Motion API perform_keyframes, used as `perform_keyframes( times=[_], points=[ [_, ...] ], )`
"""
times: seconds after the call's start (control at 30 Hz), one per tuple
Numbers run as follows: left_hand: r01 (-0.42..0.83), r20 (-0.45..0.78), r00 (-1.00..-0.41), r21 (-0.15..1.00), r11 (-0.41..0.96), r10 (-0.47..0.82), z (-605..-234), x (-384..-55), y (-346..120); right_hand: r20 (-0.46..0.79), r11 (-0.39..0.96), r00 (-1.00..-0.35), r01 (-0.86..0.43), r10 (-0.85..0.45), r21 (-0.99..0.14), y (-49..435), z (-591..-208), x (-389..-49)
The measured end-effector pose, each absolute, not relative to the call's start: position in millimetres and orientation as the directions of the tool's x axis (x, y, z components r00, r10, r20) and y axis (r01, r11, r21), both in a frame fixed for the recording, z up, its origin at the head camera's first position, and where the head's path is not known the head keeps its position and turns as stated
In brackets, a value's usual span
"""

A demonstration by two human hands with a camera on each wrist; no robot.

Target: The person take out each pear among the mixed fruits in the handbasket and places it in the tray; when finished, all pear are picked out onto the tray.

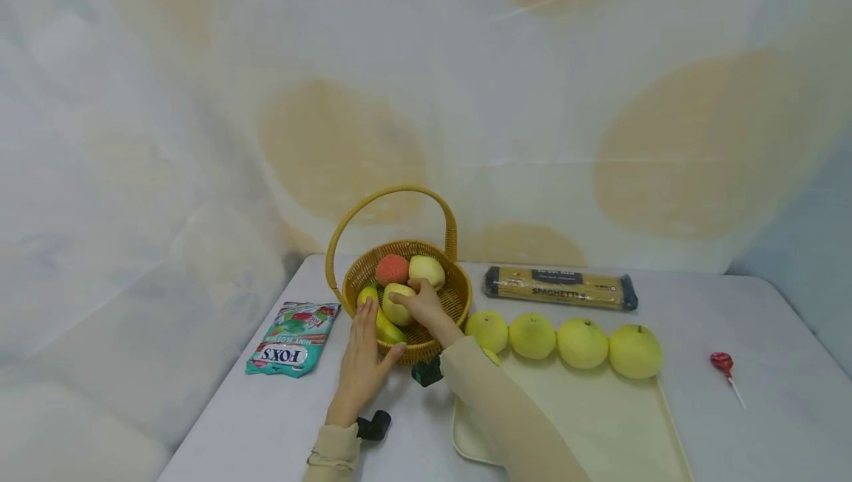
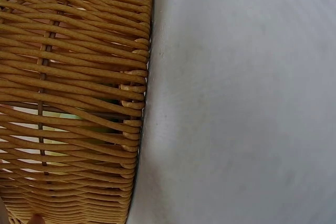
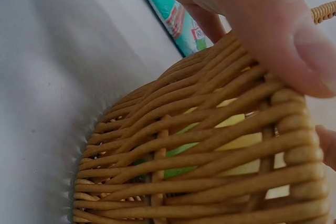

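A round wicker basket (image 1: 459,293) with a tall handle holds a red round fruit (image 1: 392,270), a pale yellow apple (image 1: 398,304), a second pale apple (image 1: 427,271) behind it and a banana (image 1: 390,330). My right hand (image 1: 431,312) reaches over the right front rim, its thumb and fingers around the nearer apple. My left hand (image 1: 362,364) lies at the front left rim with straight fingers beside the banana and thumb spread outward. In the left wrist view, the woven wall (image 2: 73,77) fills the left side. A large thumb (image 3: 278,30) crosses the rim in the right wrist view.
Left of the basket lies a teal FOX'S candy bag (image 1: 293,339). Several round yellow-green fruits (image 1: 582,343) line the back of a cream tray (image 1: 599,423) at right. Behind them is a spaghetti pack (image 1: 560,287); a red lollipop (image 1: 722,364) lies far right.
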State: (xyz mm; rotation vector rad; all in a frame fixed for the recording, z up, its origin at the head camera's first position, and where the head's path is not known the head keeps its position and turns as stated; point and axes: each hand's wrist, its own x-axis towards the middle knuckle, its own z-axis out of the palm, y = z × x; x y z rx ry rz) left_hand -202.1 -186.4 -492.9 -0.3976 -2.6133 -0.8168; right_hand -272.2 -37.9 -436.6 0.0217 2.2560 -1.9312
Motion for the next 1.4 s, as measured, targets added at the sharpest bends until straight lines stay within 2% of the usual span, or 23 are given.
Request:
perform_keyframes(
  times=[0.27,0.43,0.67,0.93,1.13,1.4],
  points=[
    [0.383,0.455,-0.877,0.466,0.798,0.156,-496.8,-200.2,-188.3,-0.169,0.205,-0.983,0.152,-0.069,-0.967,-39.3,-440.9,-270.9],
    [0.404,0.469,-0.866,0.458,0.792,0.171,-491.7,-206.2,-184.9,-0.140,0.245,-0.986,0.113,-0.094,-0.963,-35.3,-437.9,-276.2],
    [0.397,0.449,-0.877,0.473,0.787,0.173,-487.1,-211.4,-182.9,-0.150,0.206,-0.978,0.119,-0.147,-0.971,-32.7,-433.7,-279.4],
    [0.396,0.452,-0.875,0.457,0.796,0.175,-492.0,-205.0,-186.8,-0.131,0.235,-0.981,0.095,-0.141,-0.967,-36.2,-440.7,-275.5],
    [0.419,0.481,-0.857,0.445,0.792,0.183,-492.8,-207.4,-185.0,-0.114,0.167,-0.988,0.095,-0.108,-0.981,-35.3,-437.5,-274.3],
    [0.383,0.447,-0.880,0.466,0.797,0.161,-494.9,-205.9,-187.4,-0.104,0.034,-0.991,0.101,-0.084,-0.994,-34.8,-424.8,-270.2]
  ],
)
